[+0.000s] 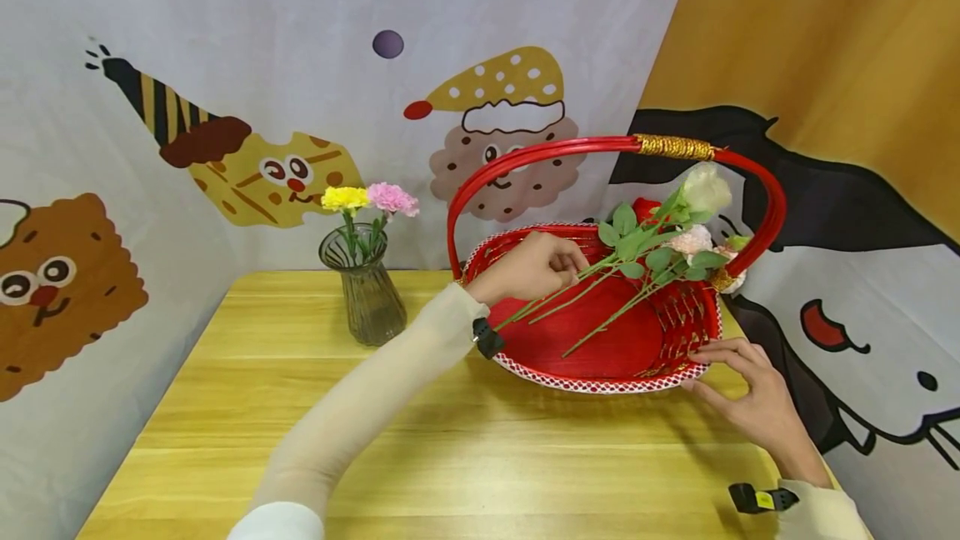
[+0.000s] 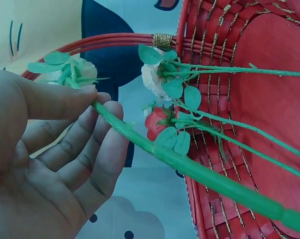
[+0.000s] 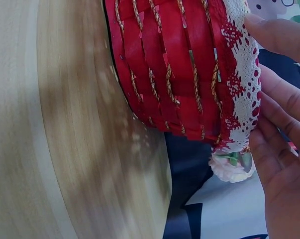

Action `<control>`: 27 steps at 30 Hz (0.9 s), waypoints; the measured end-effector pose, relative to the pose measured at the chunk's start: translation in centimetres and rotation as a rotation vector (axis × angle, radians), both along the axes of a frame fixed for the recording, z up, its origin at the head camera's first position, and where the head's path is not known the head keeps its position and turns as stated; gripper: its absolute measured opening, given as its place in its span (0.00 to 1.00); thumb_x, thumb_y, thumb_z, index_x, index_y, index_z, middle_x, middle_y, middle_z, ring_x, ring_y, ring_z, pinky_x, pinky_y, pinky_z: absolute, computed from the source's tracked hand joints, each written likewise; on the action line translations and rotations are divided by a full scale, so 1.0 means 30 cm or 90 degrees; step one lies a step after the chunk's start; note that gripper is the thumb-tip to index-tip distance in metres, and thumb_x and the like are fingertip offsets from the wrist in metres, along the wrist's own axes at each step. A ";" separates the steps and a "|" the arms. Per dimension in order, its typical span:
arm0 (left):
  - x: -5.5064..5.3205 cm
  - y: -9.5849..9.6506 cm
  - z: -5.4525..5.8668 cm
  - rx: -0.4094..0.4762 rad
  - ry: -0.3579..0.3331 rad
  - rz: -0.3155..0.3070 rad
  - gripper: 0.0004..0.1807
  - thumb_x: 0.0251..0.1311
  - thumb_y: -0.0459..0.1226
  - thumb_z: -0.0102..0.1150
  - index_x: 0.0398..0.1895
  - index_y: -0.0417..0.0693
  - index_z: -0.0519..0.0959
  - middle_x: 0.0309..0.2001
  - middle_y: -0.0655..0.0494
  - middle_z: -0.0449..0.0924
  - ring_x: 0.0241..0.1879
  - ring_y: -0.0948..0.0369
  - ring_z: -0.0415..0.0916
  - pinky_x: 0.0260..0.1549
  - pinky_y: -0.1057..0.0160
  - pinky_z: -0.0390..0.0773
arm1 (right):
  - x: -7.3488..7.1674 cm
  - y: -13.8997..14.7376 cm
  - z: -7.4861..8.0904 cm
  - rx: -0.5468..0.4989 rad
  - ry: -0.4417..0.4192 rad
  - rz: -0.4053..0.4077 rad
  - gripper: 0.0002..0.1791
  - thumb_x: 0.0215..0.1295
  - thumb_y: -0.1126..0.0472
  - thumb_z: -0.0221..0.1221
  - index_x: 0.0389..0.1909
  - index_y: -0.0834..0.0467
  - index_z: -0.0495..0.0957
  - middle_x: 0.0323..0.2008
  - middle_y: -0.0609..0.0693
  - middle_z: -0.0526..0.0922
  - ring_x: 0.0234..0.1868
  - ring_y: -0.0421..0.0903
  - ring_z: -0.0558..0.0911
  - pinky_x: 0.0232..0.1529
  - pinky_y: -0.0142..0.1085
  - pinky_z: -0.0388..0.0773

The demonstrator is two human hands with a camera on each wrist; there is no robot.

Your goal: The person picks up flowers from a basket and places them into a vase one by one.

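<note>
1. Left hand [image 1: 531,269]: thumb and fingers pinch one green stem [image 2: 174,158], which leads to a white rose [image 1: 707,188] over the basket's right end.
2. Right hand [image 1: 753,398]: thumb and fingers lightly grip the lace-trimmed rim [image 3: 245,74] at the near right corner.
3. Beside the pinched stem, three more stems show from the left wrist, slanting across the basket. Their blooms lie about its right edge: one red flower [image 2: 157,123] and two pale pink flowers [image 1: 692,240].
4. One basket [image 1: 600,387] stands on the table, right of centre. It is oval and red, its sides woven from flat, glossy strips and twisted gold cord, with one arched handle [image 1: 555,150] bound in gold at two or more spots.
5. One ribbed, smoky see-through vase [image 1: 372,307], waisted below a flared mouth, stands left of the basket. It holds two ruffled blooms: one yellow carnation [image 1: 344,198], one pink carnation [image 1: 393,199].
6. The table [image 1: 487,473] has smooth, yellowish wood grain.
7. Behind it hangs pale cloth [image 1: 262,7] printed with three cartoon snack faces; mustard cloth [image 1: 862,107] shows at upper right.
</note>
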State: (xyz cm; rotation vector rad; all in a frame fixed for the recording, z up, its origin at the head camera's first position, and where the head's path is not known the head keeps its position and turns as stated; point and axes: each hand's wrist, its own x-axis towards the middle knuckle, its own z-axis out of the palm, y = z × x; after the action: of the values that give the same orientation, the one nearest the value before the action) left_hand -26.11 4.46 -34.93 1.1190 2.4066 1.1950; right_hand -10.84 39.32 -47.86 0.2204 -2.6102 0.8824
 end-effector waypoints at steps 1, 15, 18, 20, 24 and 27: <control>0.008 -0.005 0.002 -0.003 0.005 -0.002 0.11 0.68 0.29 0.54 0.46 0.45 0.85 0.37 0.56 0.87 0.35 0.63 0.81 0.33 0.71 0.77 | 0.000 0.000 0.001 0.000 -0.001 0.000 0.20 0.49 0.60 0.80 0.44 0.47 0.88 0.53 0.48 0.79 0.59 0.21 0.61 0.52 0.21 0.55; 0.108 -0.060 -0.011 0.020 0.028 -0.004 0.09 0.69 0.34 0.62 0.49 0.48 0.86 0.38 0.61 0.86 0.38 0.68 0.80 0.40 0.69 0.80 | 0.002 0.000 0.000 -0.006 0.004 0.003 0.20 0.49 0.61 0.80 0.44 0.48 0.88 0.53 0.47 0.79 0.59 0.21 0.61 0.52 0.21 0.56; 0.125 -0.071 -0.017 0.034 0.040 -0.001 0.09 0.68 0.34 0.64 0.49 0.50 0.86 0.38 0.61 0.87 0.38 0.68 0.80 0.41 0.69 0.81 | 0.002 0.000 -0.001 -0.005 0.009 0.003 0.20 0.48 0.62 0.80 0.43 0.49 0.88 0.52 0.47 0.79 0.58 0.21 0.62 0.52 0.19 0.55; 0.133 -0.077 -0.020 0.047 0.052 0.004 0.09 0.68 0.34 0.65 0.49 0.49 0.86 0.38 0.63 0.86 0.39 0.69 0.80 0.42 0.69 0.81 | 0.002 0.000 -0.001 -0.004 0.011 0.003 0.20 0.48 0.62 0.80 0.43 0.49 0.88 0.52 0.47 0.79 0.58 0.21 0.62 0.52 0.19 0.54; 0.148 -0.087 -0.022 0.079 0.067 0.025 0.09 0.66 0.34 0.66 0.48 0.49 0.86 0.38 0.62 0.86 0.39 0.69 0.80 0.41 0.68 0.81 | 0.002 -0.001 0.000 -0.004 0.010 0.002 0.20 0.48 0.62 0.80 0.43 0.49 0.88 0.52 0.48 0.79 0.59 0.21 0.61 0.52 0.17 0.53; 0.159 -0.095 -0.019 0.102 0.071 0.043 0.08 0.66 0.35 0.67 0.46 0.51 0.86 0.38 0.62 0.86 0.38 0.69 0.80 0.40 0.66 0.81 | 0.002 -0.001 0.001 -0.003 0.007 0.002 0.20 0.48 0.62 0.80 0.43 0.49 0.87 0.52 0.48 0.79 0.59 0.21 0.61 0.52 0.18 0.53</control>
State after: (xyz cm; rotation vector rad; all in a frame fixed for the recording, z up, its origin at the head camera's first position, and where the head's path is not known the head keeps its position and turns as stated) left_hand -21.33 1.60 -35.51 1.1878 2.4862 1.4045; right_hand -10.79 39.28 -47.84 0.2276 -2.5973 0.8860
